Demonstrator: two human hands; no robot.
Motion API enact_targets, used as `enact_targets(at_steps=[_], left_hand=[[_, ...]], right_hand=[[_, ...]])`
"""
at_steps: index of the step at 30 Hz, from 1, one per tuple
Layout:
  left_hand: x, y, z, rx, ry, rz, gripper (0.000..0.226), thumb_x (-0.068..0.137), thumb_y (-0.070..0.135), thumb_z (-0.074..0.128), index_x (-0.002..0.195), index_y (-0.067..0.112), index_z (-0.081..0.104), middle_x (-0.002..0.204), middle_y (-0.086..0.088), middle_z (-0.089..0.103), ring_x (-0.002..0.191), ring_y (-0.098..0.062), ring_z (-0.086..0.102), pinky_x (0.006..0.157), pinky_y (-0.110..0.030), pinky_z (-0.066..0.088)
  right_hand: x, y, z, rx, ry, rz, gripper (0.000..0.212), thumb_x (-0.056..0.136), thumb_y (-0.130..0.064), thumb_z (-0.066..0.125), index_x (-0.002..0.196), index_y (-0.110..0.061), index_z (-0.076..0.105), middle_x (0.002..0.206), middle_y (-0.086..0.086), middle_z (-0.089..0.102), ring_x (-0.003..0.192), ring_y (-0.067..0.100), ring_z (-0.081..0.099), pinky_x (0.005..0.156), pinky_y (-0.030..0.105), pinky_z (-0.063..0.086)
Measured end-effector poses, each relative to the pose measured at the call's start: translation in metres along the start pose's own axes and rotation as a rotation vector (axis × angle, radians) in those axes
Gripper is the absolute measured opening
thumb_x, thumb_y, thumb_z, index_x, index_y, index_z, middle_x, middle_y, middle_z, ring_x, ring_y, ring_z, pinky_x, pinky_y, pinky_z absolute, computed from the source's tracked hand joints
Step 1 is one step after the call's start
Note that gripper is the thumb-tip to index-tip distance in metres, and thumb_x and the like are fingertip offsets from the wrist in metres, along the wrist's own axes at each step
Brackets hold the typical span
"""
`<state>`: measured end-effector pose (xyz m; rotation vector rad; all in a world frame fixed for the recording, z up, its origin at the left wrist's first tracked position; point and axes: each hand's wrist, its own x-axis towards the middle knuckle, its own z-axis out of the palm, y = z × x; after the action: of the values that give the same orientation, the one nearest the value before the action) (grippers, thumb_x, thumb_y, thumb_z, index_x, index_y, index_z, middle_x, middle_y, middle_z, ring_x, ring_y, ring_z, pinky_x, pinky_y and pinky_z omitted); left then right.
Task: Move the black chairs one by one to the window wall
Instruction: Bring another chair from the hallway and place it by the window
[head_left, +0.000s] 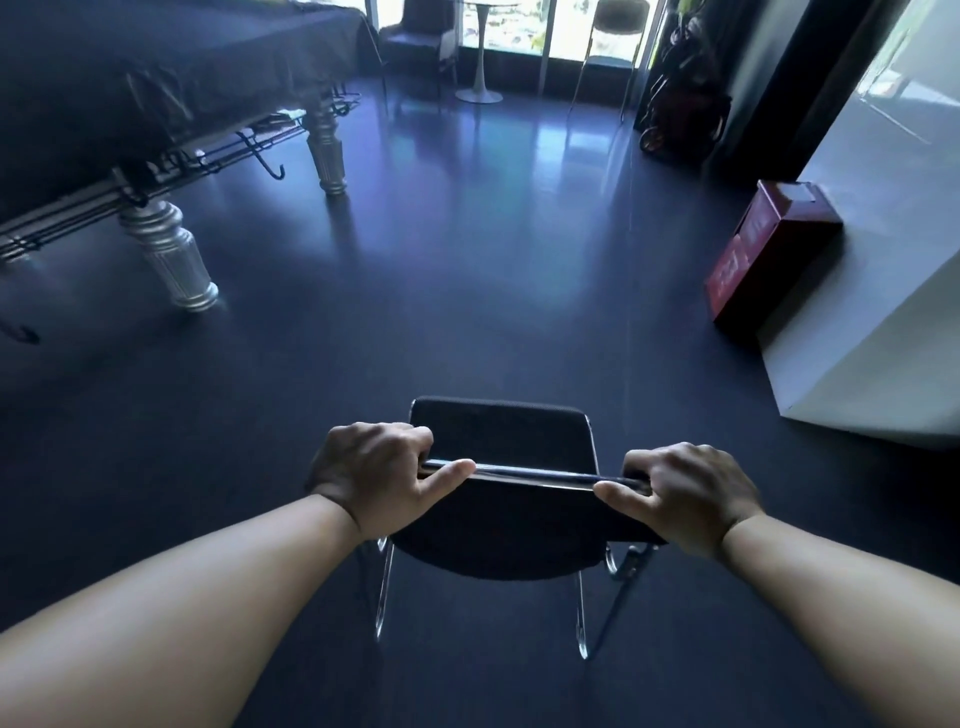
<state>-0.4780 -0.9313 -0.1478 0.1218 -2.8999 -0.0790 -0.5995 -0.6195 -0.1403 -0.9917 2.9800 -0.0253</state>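
The dark floor (467, 291) fills most of the view, glossy where light from the window wall (519, 31) falls on it. Taking the held chair (498, 530) as the landmark: it stands low in the middle of the view, seen from behind and above, its black back nearest the camera, its seat beyond, its chrome legs below; whether the legs touch the floor cannot be told. Far to its left and ahead is a large table (171, 67) under a dark cover, on fluted silver legs with a rack beneath. To its right stands a white block (883, 291), and a red box (769, 249) sits against that block's left side. Straight ahead of the chair and well apart from it, at the window wall, are a small white round table (480, 57) on a single stem, a dark chair (415, 41) to the stem's left and another chair (613, 47) to its right. The left hand (379, 478) is closed around the top rail of the held chair at its left end, thumb lying along the rail; the right hand (680, 493) grips the right end the same way.
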Motion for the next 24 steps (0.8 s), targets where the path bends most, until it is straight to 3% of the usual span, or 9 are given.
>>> enact_targets(at_steps=[13,18,24], left_hand=[[0.159,-0.045,0.034,0.001,-0.005,0.013,0.073,0.076,0.086,0.012,0.065,0.020,0.042,0.071,0.007,0.058,0.075,-0.020,0.061,0.065,-0.031,0.037],[0.223,-0.062,0.048,0.025,0.022,0.017,0.075,0.075,0.086,0.011,0.064,0.019,0.041,0.065,0.007,0.053,0.071,-0.021,0.060,0.061,-0.031,0.031],[0.305,-0.071,0.071,0.039,0.038,-0.020,0.075,0.076,0.085,0.011,0.068,0.020,0.047,0.069,0.007,0.057,0.070,-0.018,0.060,0.061,-0.031,0.035]], right_hand=[[0.156,0.046,0.000,-0.034,0.057,-0.002,0.083,0.063,-0.091,0.010,0.079,-0.027,0.060,0.082,-0.006,0.069,0.086,0.023,0.064,0.067,0.033,0.038],[0.218,0.065,-0.003,0.002,0.043,0.003,0.065,0.063,-0.090,0.012,0.063,-0.035,0.046,0.081,-0.007,0.069,0.083,0.023,0.062,0.065,0.033,0.033],[0.310,0.110,-0.001,-0.055,0.061,-0.028,0.086,0.063,-0.090,0.007,0.083,-0.025,0.060,0.083,-0.005,0.069,0.084,0.022,0.064,0.066,0.033,0.038]])
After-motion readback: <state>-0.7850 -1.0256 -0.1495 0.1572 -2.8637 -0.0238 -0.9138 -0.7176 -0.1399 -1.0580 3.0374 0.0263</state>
